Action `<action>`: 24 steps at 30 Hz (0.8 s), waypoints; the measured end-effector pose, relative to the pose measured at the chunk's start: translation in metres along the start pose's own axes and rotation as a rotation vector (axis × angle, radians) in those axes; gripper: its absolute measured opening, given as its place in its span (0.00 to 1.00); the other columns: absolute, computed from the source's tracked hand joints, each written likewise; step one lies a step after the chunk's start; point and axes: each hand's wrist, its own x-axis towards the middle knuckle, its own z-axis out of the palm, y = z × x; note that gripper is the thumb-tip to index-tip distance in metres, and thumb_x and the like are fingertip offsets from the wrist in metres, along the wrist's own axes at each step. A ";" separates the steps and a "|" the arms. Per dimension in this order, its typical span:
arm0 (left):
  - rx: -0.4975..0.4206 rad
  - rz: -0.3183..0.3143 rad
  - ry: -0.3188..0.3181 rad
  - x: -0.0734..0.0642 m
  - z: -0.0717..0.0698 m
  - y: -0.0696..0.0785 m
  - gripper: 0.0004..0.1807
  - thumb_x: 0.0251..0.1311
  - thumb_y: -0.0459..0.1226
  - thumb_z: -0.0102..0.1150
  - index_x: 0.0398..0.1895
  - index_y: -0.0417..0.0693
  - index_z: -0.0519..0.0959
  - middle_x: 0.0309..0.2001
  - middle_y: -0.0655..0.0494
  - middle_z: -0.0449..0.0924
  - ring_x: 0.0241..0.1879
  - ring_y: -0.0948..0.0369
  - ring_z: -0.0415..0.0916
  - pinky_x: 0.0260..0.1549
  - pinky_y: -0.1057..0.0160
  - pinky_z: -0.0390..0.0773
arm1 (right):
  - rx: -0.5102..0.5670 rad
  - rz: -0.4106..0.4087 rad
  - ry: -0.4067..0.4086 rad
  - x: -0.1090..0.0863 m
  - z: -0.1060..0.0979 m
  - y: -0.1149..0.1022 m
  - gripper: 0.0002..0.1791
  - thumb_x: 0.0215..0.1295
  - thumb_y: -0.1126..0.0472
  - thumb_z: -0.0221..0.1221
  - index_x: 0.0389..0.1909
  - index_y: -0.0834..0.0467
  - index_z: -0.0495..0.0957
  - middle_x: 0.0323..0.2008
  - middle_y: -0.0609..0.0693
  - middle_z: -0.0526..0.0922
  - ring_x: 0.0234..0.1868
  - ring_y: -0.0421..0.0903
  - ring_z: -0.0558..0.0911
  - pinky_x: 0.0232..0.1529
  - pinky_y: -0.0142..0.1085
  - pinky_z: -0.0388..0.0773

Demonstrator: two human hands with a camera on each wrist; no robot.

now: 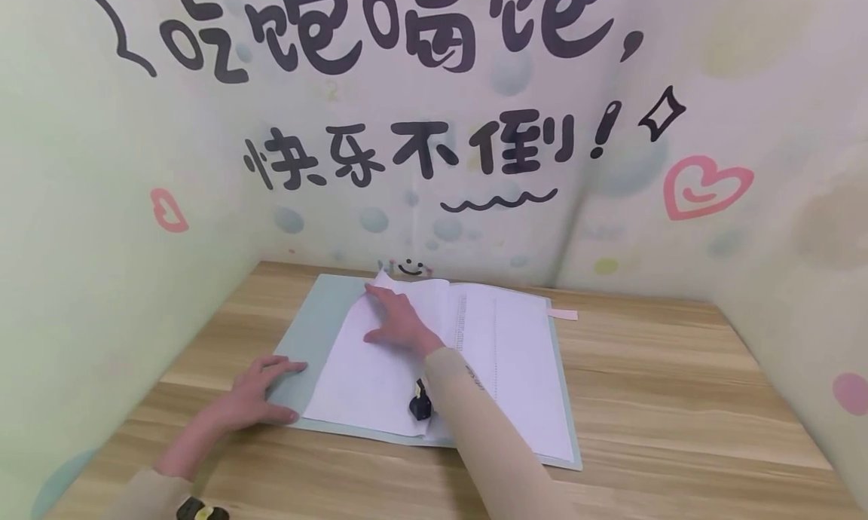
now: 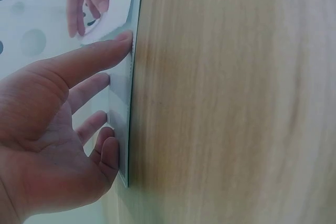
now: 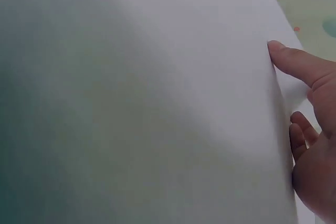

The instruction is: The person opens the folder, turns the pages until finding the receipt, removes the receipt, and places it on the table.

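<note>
A ring binder with a pale blue-green cover lies open on the wooden table, white pages spread inside. My right hand reaches over the left-hand page, its extended fingers at the upper left edge. In the right wrist view, the thumb touches the edge of the white sheet, which bends beside the hand. At the cover's lower left side rests my left hand, fingers spread. The left wrist view shows its thumb along the cover's near edge.
Wooden tabletop extends around the binder. A pink tab sticks out at the binder's upper right. Behind stands a wall with large black characters. Dark wrist devices show near both sleeves.
</note>
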 end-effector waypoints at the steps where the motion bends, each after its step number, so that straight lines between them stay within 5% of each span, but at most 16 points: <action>1: -0.003 -0.001 -0.001 0.000 0.000 0.000 0.43 0.42 0.44 0.76 0.66 0.47 0.72 0.68 0.30 0.55 0.61 0.26 0.55 0.51 0.25 0.63 | -0.012 0.007 -0.004 0.000 0.001 0.000 0.53 0.53 0.55 0.73 0.77 0.49 0.54 0.75 0.47 0.64 0.72 0.48 0.64 0.73 0.42 0.57; 10: -0.009 0.013 -0.017 0.003 -0.001 0.002 0.39 0.46 0.44 0.73 0.65 0.47 0.72 0.68 0.29 0.56 0.62 0.27 0.54 0.52 0.25 0.61 | -0.127 -0.030 -0.047 0.001 0.007 0.006 0.35 0.59 0.53 0.69 0.68 0.48 0.71 0.66 0.45 0.76 0.68 0.47 0.69 0.70 0.41 0.59; 19: -0.019 0.205 0.054 0.013 0.005 0.017 0.29 0.53 0.34 0.61 0.62 0.42 0.74 0.60 0.36 0.74 0.59 0.40 0.70 0.53 0.42 0.72 | -0.135 -0.021 -0.112 -0.001 0.006 0.005 0.26 0.64 0.52 0.64 0.64 0.45 0.75 0.69 0.45 0.72 0.70 0.50 0.65 0.70 0.46 0.58; 24: -0.063 0.133 0.019 0.015 0.011 0.038 0.25 0.60 0.31 0.50 0.62 0.43 0.75 0.63 0.39 0.72 0.60 0.40 0.66 0.51 0.50 0.65 | -0.170 -0.020 -0.126 -0.001 0.005 0.004 0.26 0.65 0.50 0.63 0.65 0.45 0.75 0.70 0.44 0.71 0.70 0.50 0.65 0.70 0.46 0.58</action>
